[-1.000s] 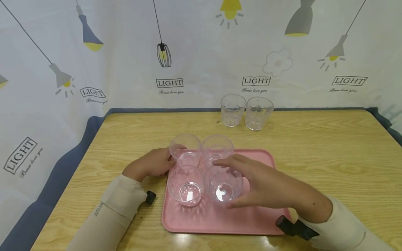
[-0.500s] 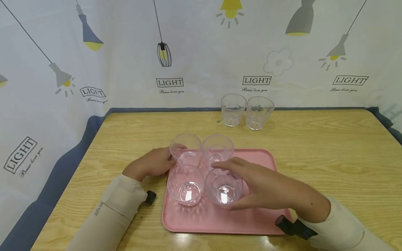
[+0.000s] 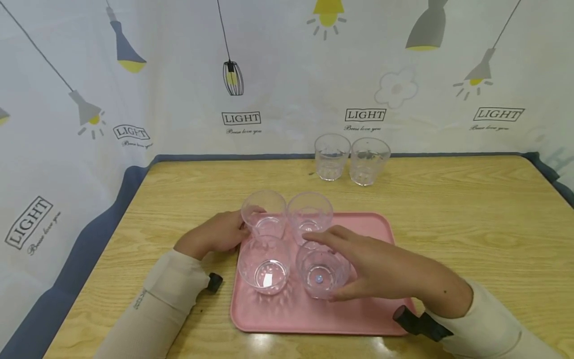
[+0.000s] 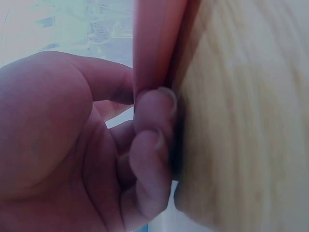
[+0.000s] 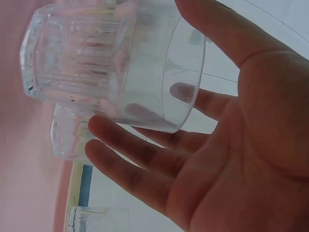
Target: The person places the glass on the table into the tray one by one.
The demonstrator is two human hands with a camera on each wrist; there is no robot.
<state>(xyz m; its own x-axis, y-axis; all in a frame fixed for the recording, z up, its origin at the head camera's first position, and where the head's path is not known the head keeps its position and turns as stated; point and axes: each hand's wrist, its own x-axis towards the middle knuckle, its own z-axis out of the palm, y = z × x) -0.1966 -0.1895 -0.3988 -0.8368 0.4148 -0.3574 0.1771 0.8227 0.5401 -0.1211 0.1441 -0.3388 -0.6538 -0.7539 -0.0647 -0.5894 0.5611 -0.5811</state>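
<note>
My left hand (image 3: 221, 232) grips the left edge of a pink tray (image 3: 358, 316). In the left wrist view, several fingertips (image 4: 153, 113) curl against the tray's rim (image 4: 157, 43), close to the table. My right hand (image 3: 374, 264) holds a clear tumbler (image 3: 317, 293) at the tray's front middle, thumb on the near side and fingers on the far side. The right wrist view has this tumbler (image 5: 87, 63) with its base by the tray surface; whether it touches cannot be told. Three more tumblers share the tray: front left (image 3: 264, 284), back left (image 3: 269, 225) and back right (image 3: 309, 212).
Two clear tumblers, one left (image 3: 332, 159) and one right (image 3: 368, 164), stand side by side at the back of the wooden table (image 3: 471, 214). Behind them hangs a white cloth (image 3: 287, 75) printed with lamps. Tray surface shows right of the tumblers.
The tumbler in my right hand has shifted slightly right and towards me, widening its gap from the front-left one. My left hand stays on the tray's edge.
</note>
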